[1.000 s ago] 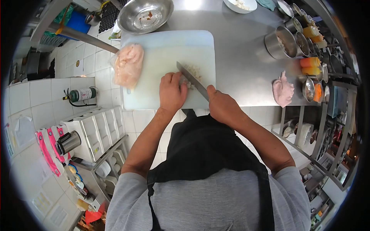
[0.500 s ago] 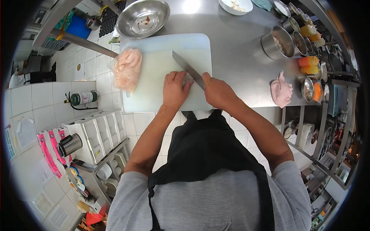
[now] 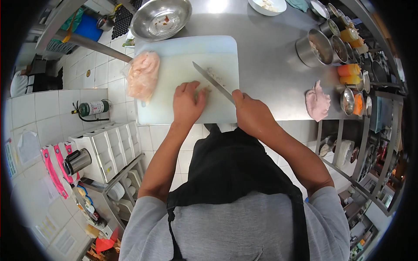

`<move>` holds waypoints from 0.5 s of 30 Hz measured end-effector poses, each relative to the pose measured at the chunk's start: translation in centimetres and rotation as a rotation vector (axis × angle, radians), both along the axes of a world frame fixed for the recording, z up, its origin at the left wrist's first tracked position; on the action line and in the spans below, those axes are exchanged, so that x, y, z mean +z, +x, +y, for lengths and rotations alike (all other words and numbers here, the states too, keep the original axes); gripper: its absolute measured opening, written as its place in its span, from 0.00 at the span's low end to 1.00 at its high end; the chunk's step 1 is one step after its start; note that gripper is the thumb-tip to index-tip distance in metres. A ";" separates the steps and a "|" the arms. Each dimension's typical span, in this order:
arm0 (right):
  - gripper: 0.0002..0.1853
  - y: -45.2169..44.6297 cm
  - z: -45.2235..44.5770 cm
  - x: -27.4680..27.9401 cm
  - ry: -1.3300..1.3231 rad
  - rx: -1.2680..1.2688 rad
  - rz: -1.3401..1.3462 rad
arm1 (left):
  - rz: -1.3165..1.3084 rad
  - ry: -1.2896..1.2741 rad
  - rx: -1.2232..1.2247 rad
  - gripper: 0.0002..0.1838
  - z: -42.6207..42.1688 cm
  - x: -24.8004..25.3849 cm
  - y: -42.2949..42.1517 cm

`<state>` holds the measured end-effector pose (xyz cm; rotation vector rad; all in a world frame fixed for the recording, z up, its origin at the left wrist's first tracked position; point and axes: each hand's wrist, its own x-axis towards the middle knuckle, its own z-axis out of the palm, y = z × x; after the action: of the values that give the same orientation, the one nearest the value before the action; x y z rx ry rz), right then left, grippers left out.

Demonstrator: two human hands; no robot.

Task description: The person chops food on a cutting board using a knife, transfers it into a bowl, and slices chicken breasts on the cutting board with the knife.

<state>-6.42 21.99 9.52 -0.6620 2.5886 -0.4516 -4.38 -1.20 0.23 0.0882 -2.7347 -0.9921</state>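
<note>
My right hand [image 3: 253, 112] grips the handle of a kitchen knife [image 3: 214, 82], its blade slanting up and left across the white cutting board [image 3: 172, 115]. Small chopped pale bits [image 3: 216, 75], of a food I cannot make out, lie along the far side of the blade. Left of the knife, my left hand [image 3: 187, 103] rests on the board, thumb apart from the fingers. Some pale bits show close to its thumb. On the board's left side lies a clear plastic bag of raw, pale pink meat [image 3: 143, 75], apart from both hands.
A metal bowl [image 3: 150, 32] with brown scraps stands behind the board, and a white bowl [image 3: 261, 9] farther right. Metal pots [image 3: 307, 54] and squeeze bottles [image 3: 349, 74] line the right side. A pink cloth [image 3: 318, 102] lies near the steel table's front edge.
My left hand has moved left, away from the knife and the pale food. The right hand and knife have shifted slightly right and down. Chopped bits now show beyond the blade.
</note>
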 end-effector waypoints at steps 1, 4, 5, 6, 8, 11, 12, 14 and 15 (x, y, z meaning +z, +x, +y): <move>0.12 0.3 0.1 -0.2 0.009 0.010 -0.018 | 0.009 -0.011 0.023 0.13 -0.1 0.4 0.8; 0.13 0.9 0.0 -1.8 0.026 0.022 -0.060 | -0.163 -0.083 -0.021 0.18 -0.4 0.2 2.3; 0.13 0.7 -0.2 -2.2 0.025 0.011 -0.065 | -0.143 -0.041 -0.027 0.19 -0.5 -0.4 2.3; 0.13 0.3 -0.4 -2.5 0.027 0.003 -0.066 | -0.119 0.003 -0.029 0.19 -0.3 -1.5 1.9; 0.13 -0.3 -0.1 -3.4 0.003 -0.057 -0.040 | -0.094 0.053 -0.059 0.20 0.5 -2.4 1.1; 0.12 -0.9 0.2 -3.9 -0.001 -0.081 -0.032 | -0.084 0.006 -0.104 0.20 0.9 -2.1 -0.8; 0.12 -1.1 0.2 -3.6 0.005 -0.082 -0.034 | -0.102 -0.046 -0.106 0.20 0.8 -0.9 -1.0; 0.12 -0.9 0.2 -2.8 0.025 -0.083 -0.028 | -0.075 -0.078 -0.107 0.18 0.4 -0.4 -0.7; 0.12 -0.7 0.1 -2.3 0.034 -0.086 -0.028 | -0.030 -0.058 -0.103 0.17 -0.1 -0.5 -0.2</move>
<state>-7.07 22.12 7.23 -0.5306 2.5999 -0.4391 -4.57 -1.34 -0.28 -0.0480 -2.8178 -0.9440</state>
